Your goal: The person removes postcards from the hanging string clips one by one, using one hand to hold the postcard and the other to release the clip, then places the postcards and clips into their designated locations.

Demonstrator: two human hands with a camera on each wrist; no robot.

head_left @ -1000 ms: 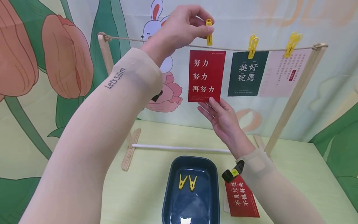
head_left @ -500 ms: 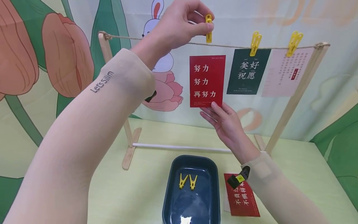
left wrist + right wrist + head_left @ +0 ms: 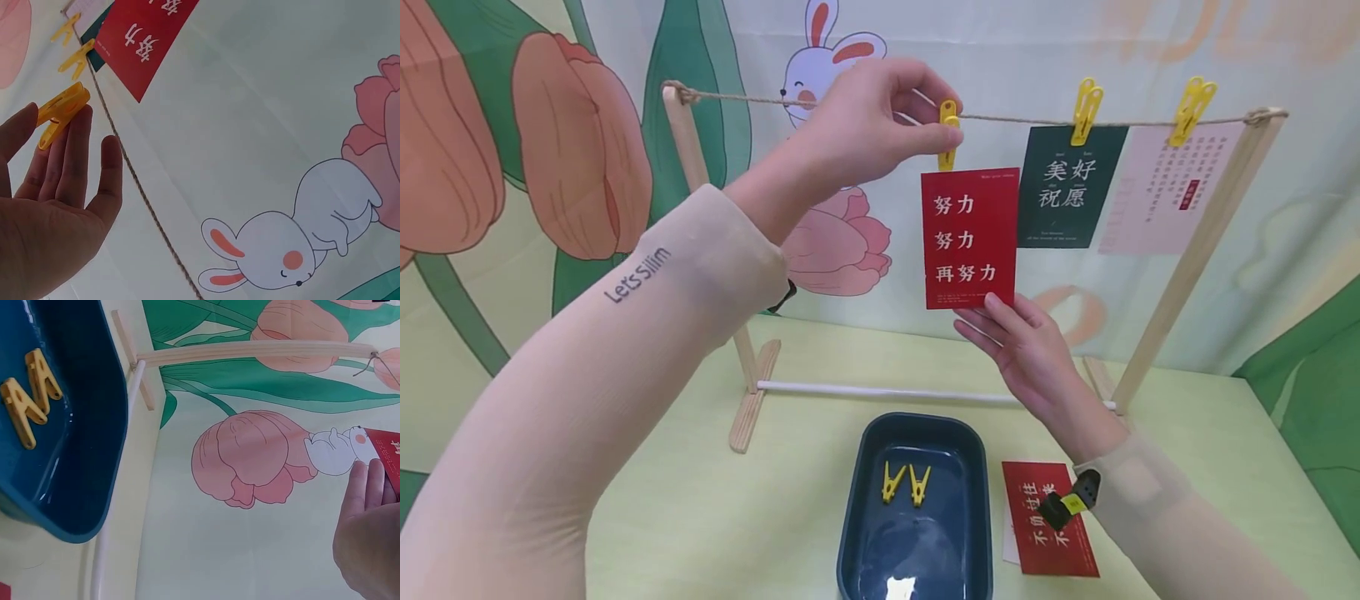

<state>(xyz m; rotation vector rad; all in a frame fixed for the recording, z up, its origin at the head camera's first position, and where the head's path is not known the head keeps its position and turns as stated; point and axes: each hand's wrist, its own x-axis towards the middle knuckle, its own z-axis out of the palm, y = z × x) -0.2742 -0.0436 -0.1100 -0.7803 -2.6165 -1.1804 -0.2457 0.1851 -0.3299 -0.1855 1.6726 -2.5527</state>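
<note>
My left hand [image 3: 880, 121] pinches a yellow clothespin [image 3: 948, 137] between thumb and fingers, close to the twine line [image 3: 1000, 119]. In the left wrist view this clothespin [image 3: 64, 107] is apart from the red card [image 3: 147, 47]. Below it in the head view, my right hand [image 3: 1033, 358] holds the red card [image 3: 972, 242] upright by its bottom edge, thumb in front and fingers behind. The card's top edge sits lower than the twine. To its right, a dark green card [image 3: 1070, 187] and a pale pink card [image 3: 1172, 187] hang from the twine under yellow clothespins [image 3: 1086, 112].
A wooden post [image 3: 1198, 258] supports the twine at right, another [image 3: 687, 137] at left. A white rod [image 3: 887, 392] joins their feet. In front stands a dark blue tray [image 3: 850, 508] with two yellow clothespins [image 3: 917, 485]. Another red card [image 3: 1052, 546] lies right of it on a white one.
My right hand has lowered the red card away from the twine and slightly rightward. My left hand rose a little, then came down with the clothespin towards the card's top edge.
</note>
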